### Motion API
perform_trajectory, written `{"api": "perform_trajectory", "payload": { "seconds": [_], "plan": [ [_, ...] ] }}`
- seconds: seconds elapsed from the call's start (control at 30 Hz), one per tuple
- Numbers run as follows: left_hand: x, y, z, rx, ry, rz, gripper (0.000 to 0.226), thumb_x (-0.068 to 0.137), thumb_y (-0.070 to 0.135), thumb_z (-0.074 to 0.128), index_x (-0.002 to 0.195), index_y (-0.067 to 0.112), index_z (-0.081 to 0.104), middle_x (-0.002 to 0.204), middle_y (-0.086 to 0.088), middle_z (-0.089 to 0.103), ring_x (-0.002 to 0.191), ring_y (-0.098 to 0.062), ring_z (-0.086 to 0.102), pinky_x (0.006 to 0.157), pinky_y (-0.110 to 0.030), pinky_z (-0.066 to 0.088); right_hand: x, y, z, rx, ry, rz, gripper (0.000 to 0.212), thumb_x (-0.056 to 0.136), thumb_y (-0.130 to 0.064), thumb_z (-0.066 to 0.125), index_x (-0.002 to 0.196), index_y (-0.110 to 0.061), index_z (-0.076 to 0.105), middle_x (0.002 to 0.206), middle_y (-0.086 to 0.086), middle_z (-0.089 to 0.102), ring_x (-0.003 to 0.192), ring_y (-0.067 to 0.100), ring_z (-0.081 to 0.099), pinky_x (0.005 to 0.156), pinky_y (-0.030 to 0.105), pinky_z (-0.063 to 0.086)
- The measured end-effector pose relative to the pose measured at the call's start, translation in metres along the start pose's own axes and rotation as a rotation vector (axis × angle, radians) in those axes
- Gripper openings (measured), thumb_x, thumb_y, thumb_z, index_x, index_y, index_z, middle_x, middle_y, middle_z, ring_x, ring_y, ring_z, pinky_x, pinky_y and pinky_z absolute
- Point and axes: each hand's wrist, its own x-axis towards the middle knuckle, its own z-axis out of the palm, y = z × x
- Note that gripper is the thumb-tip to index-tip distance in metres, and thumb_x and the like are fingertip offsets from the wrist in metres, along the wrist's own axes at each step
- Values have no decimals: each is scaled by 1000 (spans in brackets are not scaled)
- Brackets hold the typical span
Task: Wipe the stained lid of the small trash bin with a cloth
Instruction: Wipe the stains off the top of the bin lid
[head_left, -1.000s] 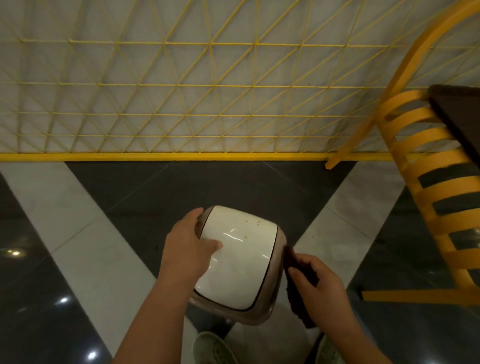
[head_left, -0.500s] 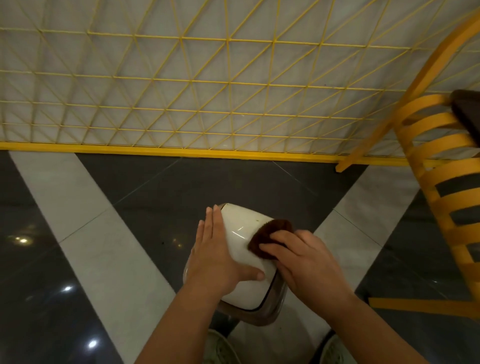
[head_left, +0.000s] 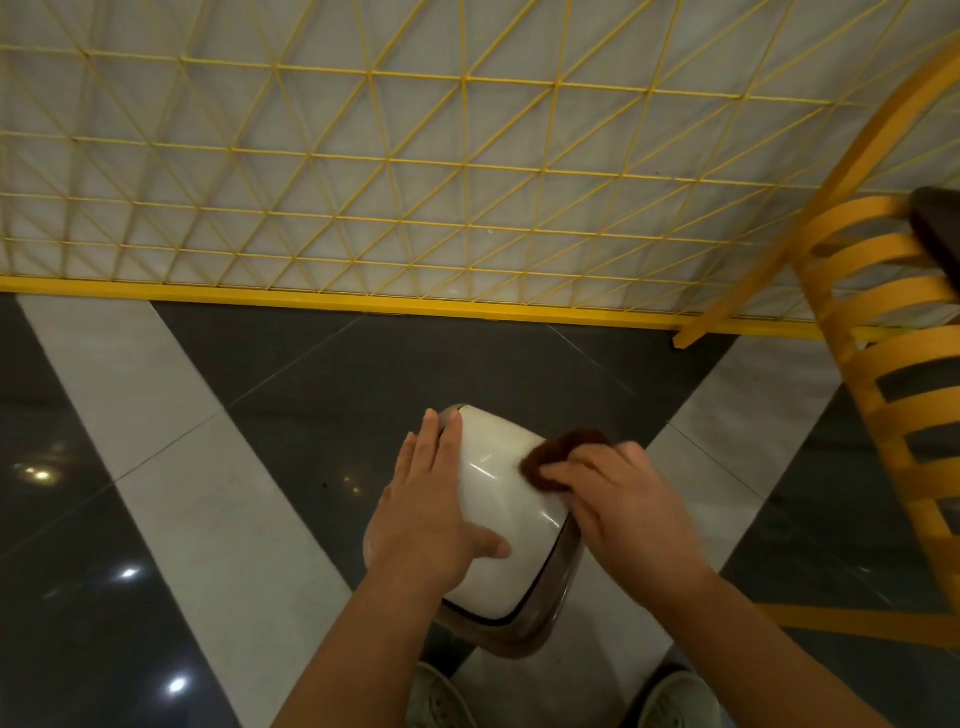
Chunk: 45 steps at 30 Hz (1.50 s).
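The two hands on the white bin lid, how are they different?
The left hand lies flat with straight fingers on the left side of the glossy white plastic lid and holds nothing. The right hand has bent fingers pressing a dark brown cloth onto the lid's far right part. The left hand touches the lid directly; the right hand meets it through the cloth. Both are bare and rest on the same lid.

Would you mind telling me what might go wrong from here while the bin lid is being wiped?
1. The white lid looks like a swing type; pressure from the cloth near its far right edge could tip it inward.
2. The left hand lies flat rather than gripping, so the small bin might slide on the glossy floor.
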Motion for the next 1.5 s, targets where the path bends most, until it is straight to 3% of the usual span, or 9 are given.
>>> {"api": "perform_trajectory", "payload": {
  "seconds": [0.13,0.37,0.53,0.67,0.77,0.87,1.03,1.23,1.5],
  "plan": [
    [3,-2,3,2,5,70,133,61,50,83,148,37,-17,157,15,-22,146,-14,-15,120,-44,14,11,-27,11,-54,-122,-242,35,74,-40,62,109,-39,63,110,-13,62,100,13,57,83,30,47],
    [3,-6,4,3,17,55,143,55,53,84,146,34,-24,157,14,-24,146,-11,-16,120,-46,4,42,2,23,190,11,258,27,96,-31,45,117,-39,61,114,-12,60,101,12,43,80,20,34],
    [-4,-11,-4,-86,87,-175,153,46,58,86,145,31,-27,157,6,-26,147,-22,-13,117,-47,9,12,11,19,213,-24,325,29,97,-36,43,122,-40,56,118,-13,57,102,6,40,79,17,28],
    [-6,-7,-6,-163,-65,-140,141,56,46,88,150,30,-15,160,7,-13,148,-24,-5,116,-47,15,-11,4,20,185,8,321,30,94,-37,45,122,-38,56,119,-12,59,101,2,39,82,17,30],
    [-7,-5,2,-157,-153,-67,146,51,51,87,150,29,-18,159,8,-18,147,-21,-14,118,-43,5,-22,-4,15,102,24,203,31,86,-31,53,116,-32,61,115,-7,63,99,12,52,82,24,40],
    [-5,-7,8,-138,-99,-47,150,47,55,87,149,27,-20,159,6,-21,146,-19,-18,117,-39,1,-13,-18,12,-52,-5,-64,42,68,-25,75,109,-30,66,111,-4,65,94,20,61,77,30,49],
    [-4,-9,7,-172,-73,-6,148,49,56,86,150,28,-18,159,6,-18,146,-18,-17,118,-37,1,36,-36,15,-169,-160,-429,48,65,-35,78,110,-33,63,116,-6,59,105,17,55,86,34,48],
    [-1,-6,9,-112,-80,-33,148,47,54,87,150,30,-16,159,9,-15,147,-18,-13,117,-40,4,36,-6,9,-77,-32,-52,44,73,-22,74,114,-32,63,111,-3,63,97,20,54,79,30,46],
    [2,-7,9,-139,-90,-49,149,46,53,88,149,31,-18,159,10,-17,146,-16,-17,118,-40,4,15,-19,16,-93,-114,-353,43,69,-34,73,110,-37,61,113,-10,59,102,15,55,83,31,47]
  ]
}}
